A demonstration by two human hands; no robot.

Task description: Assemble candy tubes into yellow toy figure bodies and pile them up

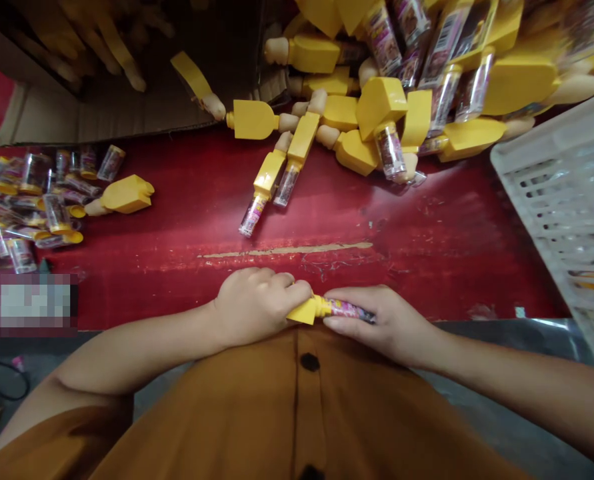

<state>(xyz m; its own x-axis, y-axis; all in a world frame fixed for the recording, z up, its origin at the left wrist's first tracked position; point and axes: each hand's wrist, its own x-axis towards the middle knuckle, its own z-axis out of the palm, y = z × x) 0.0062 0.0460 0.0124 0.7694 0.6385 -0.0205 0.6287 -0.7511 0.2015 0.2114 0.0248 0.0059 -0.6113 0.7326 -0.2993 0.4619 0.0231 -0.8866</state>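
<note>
Close to my body, at the table's near edge, my left hand is wrapped round a yellow plastic piece, most of which the fingers hide. My right hand grips a clear tube with a printed purple label. Tube and yellow piece meet end to end at a yellow collar between my hands. Beyond them, two similar yellow pieces with tubes attached lie on the red table. Each of these has a pale rounded tip.
A heap of yellow pieces with tubes covers the back right. Loose tubes lie at left. A cardboard box holding more pieces stands at back left, and a white slatted basket at right. A torn strip marks the tabletop.
</note>
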